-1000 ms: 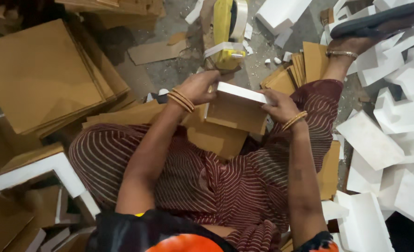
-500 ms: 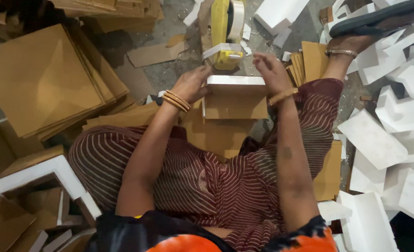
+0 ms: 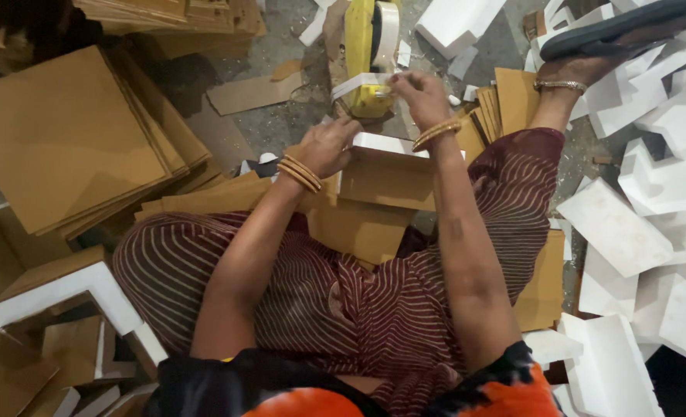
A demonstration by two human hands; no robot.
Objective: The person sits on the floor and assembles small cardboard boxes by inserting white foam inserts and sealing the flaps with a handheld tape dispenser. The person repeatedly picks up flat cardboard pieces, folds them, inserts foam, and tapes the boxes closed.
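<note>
A grey concrete floor [image 3: 281,123] is seen from above, littered with brown cardboard sheets [image 3: 65,139] at the left edge and white foam pieces [image 3: 629,224] along the right edge. A cardboard-wrapped foam piece [image 3: 389,174] is supported on the lap of the seated person, near the middle of the view. It is gripped at its left end by the left hand [image 3: 327,147], fingers curled closed around the white edge. The right hand [image 3: 420,96] is raised just beyond it, fingertips pinched shut on a strip of white tape [image 3: 358,83] drawn from the yellow tape dispenser [image 3: 362,54] standing on the floor near the top edge.
</note>
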